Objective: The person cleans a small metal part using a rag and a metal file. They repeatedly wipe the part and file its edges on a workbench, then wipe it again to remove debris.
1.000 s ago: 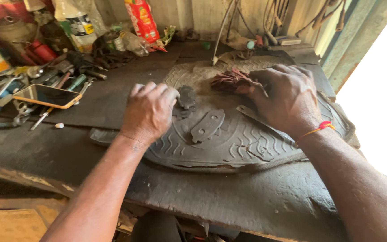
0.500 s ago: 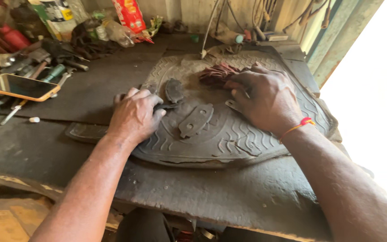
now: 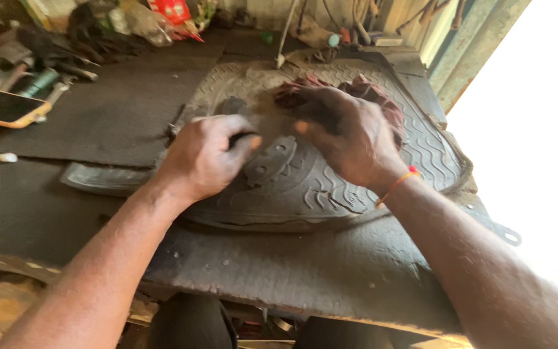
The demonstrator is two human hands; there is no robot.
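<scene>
The left hand is curling its fingers around a small dark part whose shape cannot be told, resting at nine o'clock on the ribbed rubber mat. The right hand is lying fingers bent over a reddish rag at twelve o'clock. A flat metal pad is lying between the hands.

A ribbed mat lay on the desk, with a flat metal plate on its middle. The left hand rested on the plate's left end, the right hand just right of it, over a rag. A phone lay far left, with clutter behind.
</scene>
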